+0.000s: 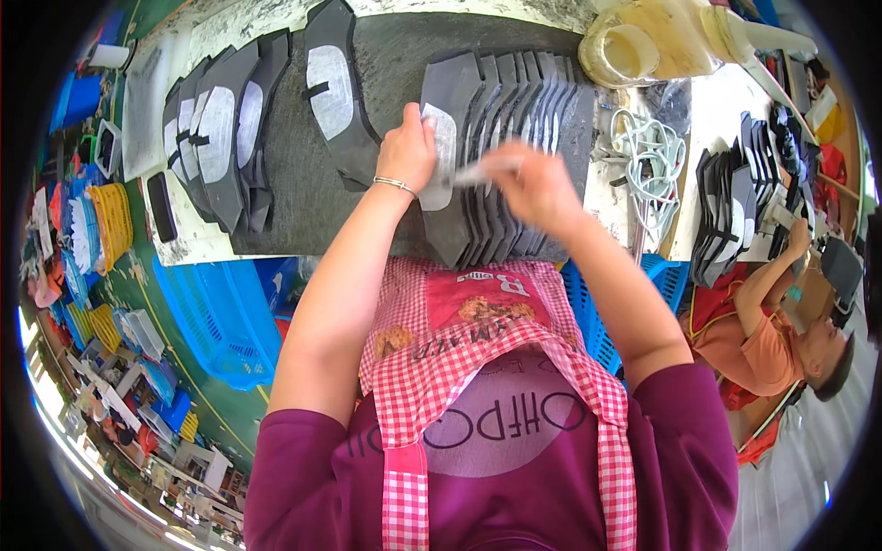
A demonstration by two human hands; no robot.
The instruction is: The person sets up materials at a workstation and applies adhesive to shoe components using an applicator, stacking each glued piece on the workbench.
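A row of dark grey curved panels (501, 101) lies overlapped on the black work mat, with light patches on their faces. My left hand (407, 151) is closed at the left edge of the front panel (448, 237), its thumb by the pale patch (439, 142). In my right hand (537, 188), blurred by motion, is a thin pale tool (476, 172), its tip over that patch. The tool's exact kind is too smeared to tell. Left of my left hand lies a single panel (344, 138) with a whitish patch and a small black strip.
More panels (220, 138) overlap at the left, beside a dark phone (162, 207). A yellowish glue-stained container (634, 50) stands back right, near a coiled pale cable (650, 165). Blue baskets (216, 317) sit below the table edge. A co-worker (767, 340) handles similar panels at the right.
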